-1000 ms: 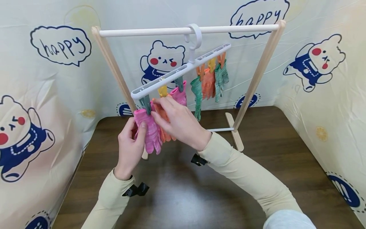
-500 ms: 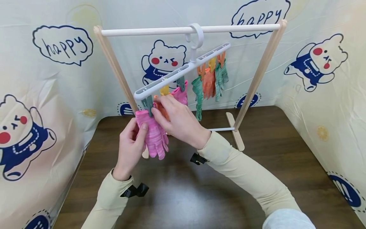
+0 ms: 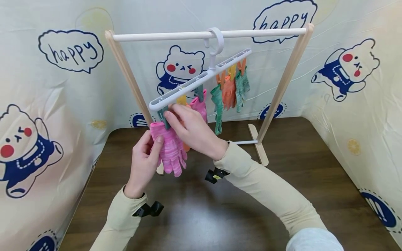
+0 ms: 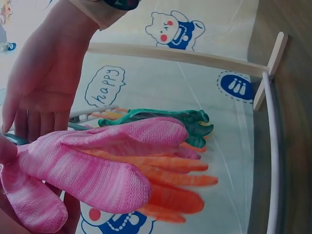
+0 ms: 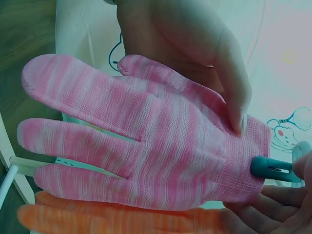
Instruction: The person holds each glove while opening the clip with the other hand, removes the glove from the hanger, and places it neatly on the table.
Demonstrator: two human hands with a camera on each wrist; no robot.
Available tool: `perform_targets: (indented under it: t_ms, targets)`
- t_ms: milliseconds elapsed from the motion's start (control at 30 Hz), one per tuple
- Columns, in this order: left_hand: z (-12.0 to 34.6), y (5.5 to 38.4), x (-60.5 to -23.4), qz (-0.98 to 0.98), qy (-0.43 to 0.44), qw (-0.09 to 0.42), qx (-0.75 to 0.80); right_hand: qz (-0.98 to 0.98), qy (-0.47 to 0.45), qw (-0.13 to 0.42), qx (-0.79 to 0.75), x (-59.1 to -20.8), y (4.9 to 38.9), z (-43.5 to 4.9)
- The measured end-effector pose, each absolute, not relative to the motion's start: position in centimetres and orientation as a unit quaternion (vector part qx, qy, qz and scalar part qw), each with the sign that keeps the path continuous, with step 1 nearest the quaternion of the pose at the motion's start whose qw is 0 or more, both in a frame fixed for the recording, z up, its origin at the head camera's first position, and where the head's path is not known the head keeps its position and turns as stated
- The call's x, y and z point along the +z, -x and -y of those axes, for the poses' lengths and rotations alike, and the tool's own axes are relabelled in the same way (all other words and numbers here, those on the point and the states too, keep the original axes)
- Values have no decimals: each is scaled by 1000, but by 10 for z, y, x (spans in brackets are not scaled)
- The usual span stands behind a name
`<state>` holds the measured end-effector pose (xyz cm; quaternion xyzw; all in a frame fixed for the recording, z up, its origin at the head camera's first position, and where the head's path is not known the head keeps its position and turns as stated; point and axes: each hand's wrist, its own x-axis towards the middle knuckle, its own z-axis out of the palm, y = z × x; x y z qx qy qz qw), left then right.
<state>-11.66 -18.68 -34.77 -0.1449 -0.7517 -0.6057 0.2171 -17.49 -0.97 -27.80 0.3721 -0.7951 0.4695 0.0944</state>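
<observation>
Between thumb and fingers, my left hand (image 3: 145, 158) grips the cuff edge of a pink striped glove (image 3: 169, 148); in the right wrist view its thumb lies along the glove (image 5: 180, 141). A teal clothespin (image 5: 274, 168) bites the cuff, hanging from the near end of the white hanger (image 3: 188, 87). My right hand (image 3: 196, 130) pinches this clothespin near its upper end, its fingers partly behind it. Just behind hangs an orange glove (image 4: 175, 195), mostly hidden by the pink glove and my right hand in the head view.
The hanger's hook loops over the white rod (image 3: 163, 35) of a wooden stand (image 3: 284, 83). Farther along, green gloves (image 3: 242, 85), another orange glove (image 3: 228, 92) and a pink glove (image 3: 200, 108) hang from clothespins. A dark wooden table (image 3: 201, 212) lies below, with patterned cloth behind.
The pink glove has turned and its fingers have swung right and slightly down. The hanger's near end has shifted a little right. My right thumb has moved slightly up along the clothespin.
</observation>
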Motion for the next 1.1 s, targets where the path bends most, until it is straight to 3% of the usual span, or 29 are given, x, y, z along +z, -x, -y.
perform_targets:
  t_ms: [1100]
  targets:
    - [186, 114, -350, 756, 127, 206, -608, 735, -353, 12, 579, -280, 184, 16]
